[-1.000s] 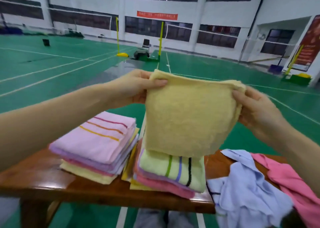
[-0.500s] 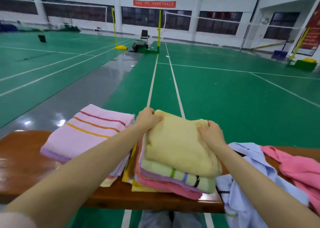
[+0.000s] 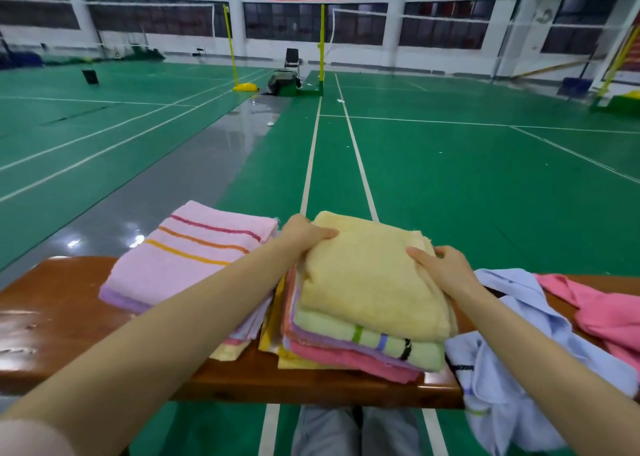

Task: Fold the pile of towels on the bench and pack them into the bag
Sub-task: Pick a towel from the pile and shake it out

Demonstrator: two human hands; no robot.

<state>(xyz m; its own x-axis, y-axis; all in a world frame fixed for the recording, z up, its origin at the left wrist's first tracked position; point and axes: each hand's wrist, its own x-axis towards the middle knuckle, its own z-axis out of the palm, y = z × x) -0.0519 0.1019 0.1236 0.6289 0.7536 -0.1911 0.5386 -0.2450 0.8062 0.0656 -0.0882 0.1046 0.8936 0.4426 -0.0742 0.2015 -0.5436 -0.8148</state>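
A folded yellow towel lies on top of the middle stack of folded towels on the wooden bench. My left hand grips its far left corner, thumb on top. My right hand holds its right edge with curled fingers. To the left stands a second folded stack topped by a pink striped towel. On the right lie unfolded towels, a light blue one and a pink one. No bag is in view.
The bench's front edge runs across the lower frame, with my knees below it. Beyond lies a green badminton court with yellow net posts, a chair and a dark bag-like heap far off.
Both hands brought the yellow towel down from chest height onto the middle stack. Since half a second ago the hands have stayed on its corners.
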